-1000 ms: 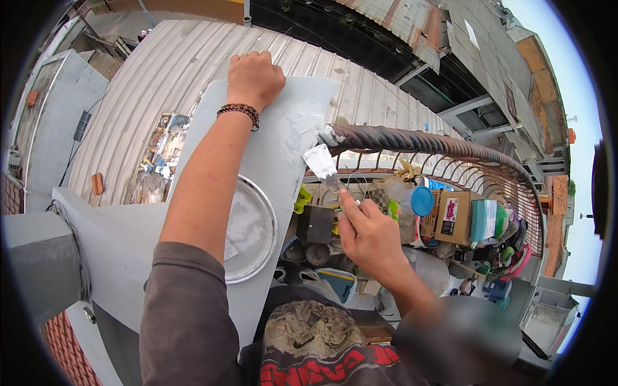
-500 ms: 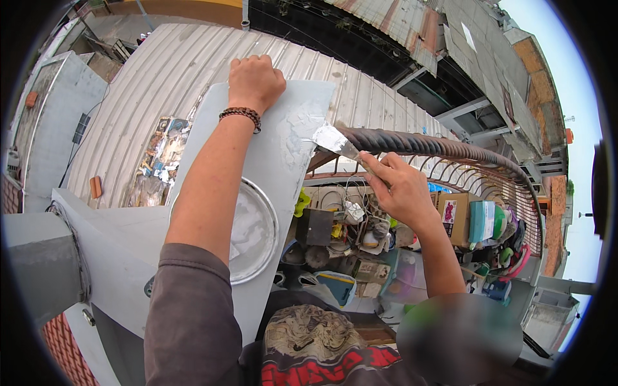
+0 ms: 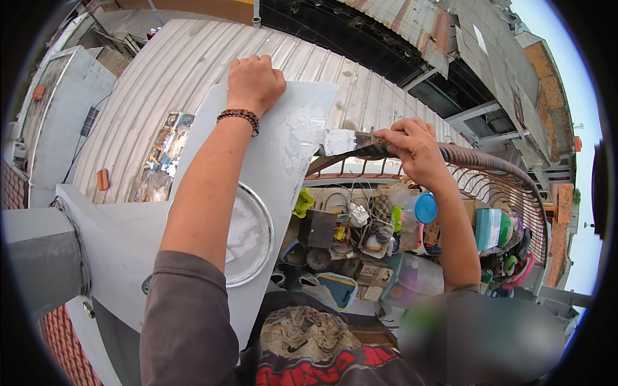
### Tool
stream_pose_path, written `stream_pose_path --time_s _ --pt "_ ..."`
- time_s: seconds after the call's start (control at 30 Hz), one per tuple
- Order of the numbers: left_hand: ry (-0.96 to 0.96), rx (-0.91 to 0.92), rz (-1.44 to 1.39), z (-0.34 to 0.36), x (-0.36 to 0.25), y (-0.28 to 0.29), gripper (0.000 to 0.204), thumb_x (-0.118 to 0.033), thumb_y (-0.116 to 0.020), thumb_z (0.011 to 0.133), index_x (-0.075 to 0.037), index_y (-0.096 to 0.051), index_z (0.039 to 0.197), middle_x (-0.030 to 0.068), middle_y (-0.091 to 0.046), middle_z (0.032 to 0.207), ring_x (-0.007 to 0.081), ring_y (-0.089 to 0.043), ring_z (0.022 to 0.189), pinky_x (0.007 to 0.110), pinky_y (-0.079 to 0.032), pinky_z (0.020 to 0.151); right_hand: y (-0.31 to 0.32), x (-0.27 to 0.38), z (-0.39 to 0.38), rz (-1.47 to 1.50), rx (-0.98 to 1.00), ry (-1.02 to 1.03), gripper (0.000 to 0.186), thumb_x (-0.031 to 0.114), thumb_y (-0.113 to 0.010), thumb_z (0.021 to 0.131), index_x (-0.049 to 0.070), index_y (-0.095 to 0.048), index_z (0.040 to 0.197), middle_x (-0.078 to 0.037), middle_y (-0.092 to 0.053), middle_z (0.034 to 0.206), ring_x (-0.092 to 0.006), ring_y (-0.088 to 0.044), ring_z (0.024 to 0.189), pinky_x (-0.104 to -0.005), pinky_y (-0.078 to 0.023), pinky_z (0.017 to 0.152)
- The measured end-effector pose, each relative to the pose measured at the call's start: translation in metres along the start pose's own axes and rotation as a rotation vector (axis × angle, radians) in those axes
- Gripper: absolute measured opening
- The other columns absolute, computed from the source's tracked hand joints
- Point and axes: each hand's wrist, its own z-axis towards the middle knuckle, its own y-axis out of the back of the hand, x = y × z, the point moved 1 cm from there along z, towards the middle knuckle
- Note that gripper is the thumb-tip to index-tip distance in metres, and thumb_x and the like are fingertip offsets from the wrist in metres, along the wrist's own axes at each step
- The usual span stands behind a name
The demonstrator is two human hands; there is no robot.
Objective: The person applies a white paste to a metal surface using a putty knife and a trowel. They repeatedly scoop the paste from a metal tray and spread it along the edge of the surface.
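My right hand [image 3: 415, 149] grips a putty knife [image 3: 340, 141], its broad blade coated in white putty. The blade lies level at the right edge of a pale grey ledge [image 3: 273, 186], beside a patch of rough white putty [image 3: 299, 132]. My left hand [image 3: 255, 87] is a fist on the ledge's far part, a braided bracelet at the wrist; its palm side is hidden. Partly behind my left forearm, a round, rimmed container [image 3: 270, 241] of white putty sits on the nearer ledge.
A ribbed metal railing [image 3: 489, 159] curves away to the right. Below it lies clutter, including a blue-lidded jar [image 3: 425, 208] and plastic boxes [image 3: 412, 280]. Beyond the ledge spreads a corrugated roof [image 3: 167, 71], and a concrete block [image 3: 38, 257] stands at the left.
My right hand has risen and moved right, and the putty knife has turned from slanted to nearly level. The blue-lidded jar has come into view. My left fist stays in place.
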Motion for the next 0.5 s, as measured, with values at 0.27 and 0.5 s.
stream_pose_path --time_s 0.27,0.5 --pt "0.002 0.000 -0.034 0.000 0.000 0.001 0.027 -0.020 -0.050 0.084 0.000 -0.067 0.083 0.0177 -0.068 0.086 0.0313 -0.064 0.084 0.041 -0.043 0.090 -0.004 0.027 -0.048 0.557 -0.160 -0.283 0.036 0.008 -0.061 0.091 0.007 -0.061 0.127 -0.007 -0.059 0.088 -0.0194 -0.057 0.084 -0.0346 -0.045 0.080" --pt "-0.007 0.030 0.003 0.001 -0.001 0.003 0.027 -0.021 -0.049 0.085 -0.001 -0.067 0.084 0.0165 -0.069 0.087 0.0289 -0.065 0.085 0.039 -0.042 0.090 -0.043 0.133 -0.104 1.488 0.040 -0.925 0.046 0.019 -0.051 0.101 0.003 -0.045 0.143 -0.009 -0.060 0.089 -0.0087 -0.051 0.057 -0.0208 -0.040 0.040"
